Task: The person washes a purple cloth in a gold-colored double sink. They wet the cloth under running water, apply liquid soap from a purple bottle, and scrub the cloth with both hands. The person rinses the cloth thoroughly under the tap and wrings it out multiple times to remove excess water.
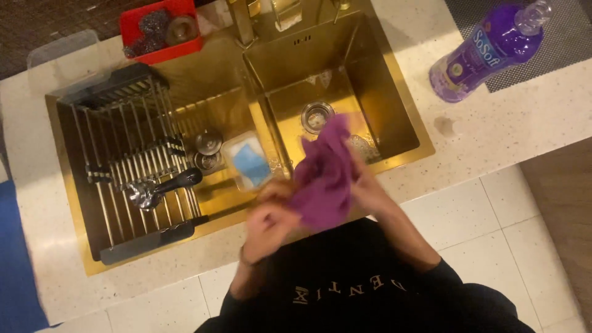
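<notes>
Head view | both hands (320,203) grip purple cloth (324,179) | gold sink (345,80), purple bottle (487,49) nearby

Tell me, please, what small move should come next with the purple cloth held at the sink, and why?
Probably shift the purple cloth forward over the right basin: the left hand and right hand hold it bunched above the front rim, so drips could miss the drain.
</notes>
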